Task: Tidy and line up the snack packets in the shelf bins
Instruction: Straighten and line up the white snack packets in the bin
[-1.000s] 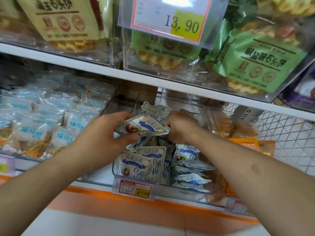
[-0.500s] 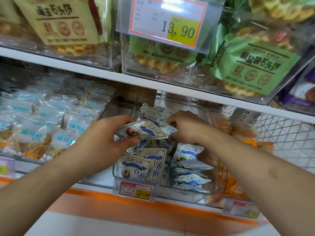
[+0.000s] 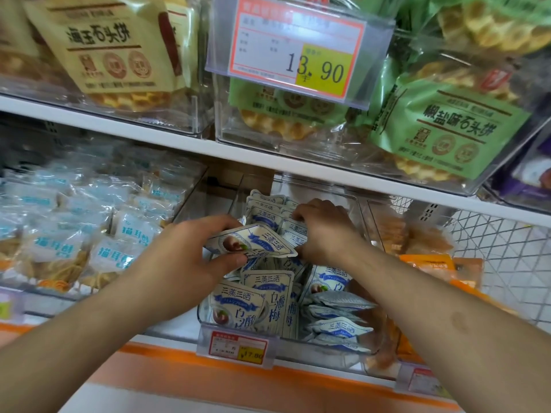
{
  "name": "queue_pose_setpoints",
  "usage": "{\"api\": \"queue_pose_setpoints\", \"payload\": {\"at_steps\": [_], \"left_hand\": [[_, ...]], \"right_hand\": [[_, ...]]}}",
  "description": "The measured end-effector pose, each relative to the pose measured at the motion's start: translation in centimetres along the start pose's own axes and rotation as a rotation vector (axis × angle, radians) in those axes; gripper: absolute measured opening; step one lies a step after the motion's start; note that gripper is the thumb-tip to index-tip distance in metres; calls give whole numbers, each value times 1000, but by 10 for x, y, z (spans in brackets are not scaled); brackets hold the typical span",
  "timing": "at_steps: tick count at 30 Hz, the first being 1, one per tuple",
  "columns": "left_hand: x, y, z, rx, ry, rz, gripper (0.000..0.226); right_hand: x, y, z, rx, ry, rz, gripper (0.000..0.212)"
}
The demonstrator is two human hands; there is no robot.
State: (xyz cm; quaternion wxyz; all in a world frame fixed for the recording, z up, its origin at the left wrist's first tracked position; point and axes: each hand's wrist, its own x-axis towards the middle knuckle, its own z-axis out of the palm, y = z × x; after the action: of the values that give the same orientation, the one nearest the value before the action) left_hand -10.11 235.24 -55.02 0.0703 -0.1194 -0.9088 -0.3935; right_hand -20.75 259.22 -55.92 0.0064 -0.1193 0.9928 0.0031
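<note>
A clear plastic bin (image 3: pixel 343 353) on the lower shelf holds several white-and-blue snack packets. My left hand (image 3: pixel 185 257) pinches a small stack of these packets (image 3: pixel 256 241) flat above the bin. My right hand (image 3: pixel 325 231) reaches over the upright packets at the back of the bin (image 3: pixel 265 208), fingers curled onto their tops. At the bin's front, packets (image 3: pixel 265 302) stand upright on the left and others (image 3: pixel 337 317) lie flat in a pile on the right.
A price tag (image 3: pixel 238 348) clips to the bin's front. Left is a bin of pale blue packets (image 3: pixel 89 234); right, orange packets (image 3: pixel 429 263) and a wire mesh divider (image 3: pixel 507 263). The shelf above (image 3: pixel 268 156) carries waffle-biscuit bags and a hanging price tag (image 3: pixel 298 49).
My right hand has shifted slightly up and back onto the rear row of packets. My left hand keeps its hold on the stack, almost unmoved.
</note>
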Motion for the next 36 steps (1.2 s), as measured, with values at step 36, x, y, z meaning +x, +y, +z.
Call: {"api": "queue_pose_setpoints", "payload": {"at_steps": [36], "left_hand": [[-1,6,-2,2,-6,43,52]], "right_hand": [[13,-5,14,9,-220,-61,75]]}}
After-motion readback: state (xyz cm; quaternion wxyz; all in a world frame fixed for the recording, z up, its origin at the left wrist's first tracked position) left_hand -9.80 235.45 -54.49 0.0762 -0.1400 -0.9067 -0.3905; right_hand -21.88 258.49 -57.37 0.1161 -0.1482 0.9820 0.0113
